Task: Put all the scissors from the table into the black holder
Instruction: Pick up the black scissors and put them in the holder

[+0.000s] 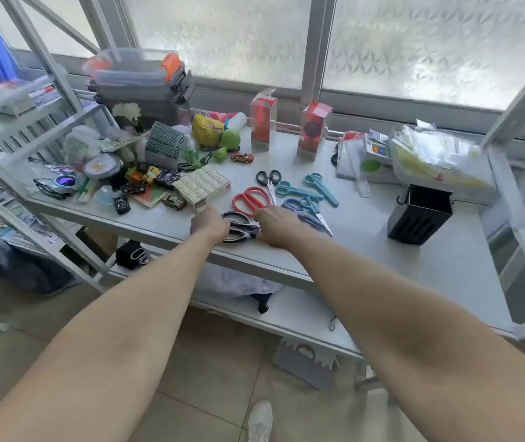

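Several scissors lie on the grey table (366, 237). Large black-handled scissors (239, 226) rest near the front edge, between my left hand (208, 223) and my right hand (275, 226). Both hands touch them, and my fingers hide part of the handles and the blades. Behind them lie red-handled scissors (250, 199), small black scissors (269, 181), two teal pairs (320, 186) and a blue pair (307, 212). The black holder (420, 215) stands upright at the right, apart from both hands, with nothing seen inside.
Toy cars, a box of staples (202, 186), green balls and stacked plastic bins (137, 81) crowd the table's left. Two red boxes (262, 122) stand at the back. A plastic bag of goods (436, 157) sits behind the holder. Metal shelving flanks both sides.
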